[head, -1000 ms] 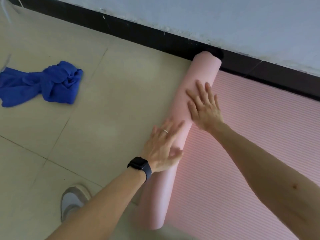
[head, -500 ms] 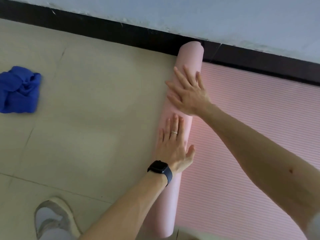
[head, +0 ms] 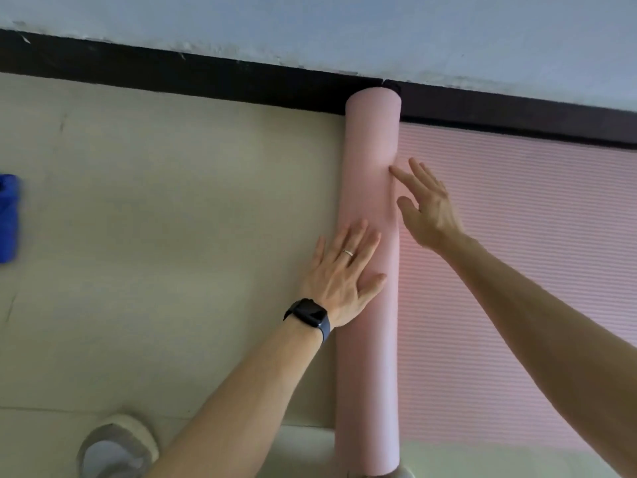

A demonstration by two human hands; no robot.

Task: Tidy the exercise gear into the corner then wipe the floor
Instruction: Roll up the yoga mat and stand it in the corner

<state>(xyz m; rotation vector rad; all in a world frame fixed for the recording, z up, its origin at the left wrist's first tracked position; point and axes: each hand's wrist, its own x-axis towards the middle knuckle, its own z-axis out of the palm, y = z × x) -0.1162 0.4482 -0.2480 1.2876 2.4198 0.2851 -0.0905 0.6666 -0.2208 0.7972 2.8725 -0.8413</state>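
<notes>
On the floor [head: 172, 201], left hand [head: 344, 274] lies flat on mat roll [head: 368, 160]; right hand [head: 427, 208], fingers [head: 401, 175] splayed, touches it.

A black square-faced watch [head: 307, 313] on a dark blue band wraps the wrist of the left hand [head: 344, 276], a thin silver ring [head: 348, 252] circles one of its fingers [head: 360, 236], both forearms are bare, and a grey-and-white shoe [head: 115, 450] covers one foot.

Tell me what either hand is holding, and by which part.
Nothing is gripped: left hand lies flat on the middle of the mat roll, right hand open at its edge.
</notes>
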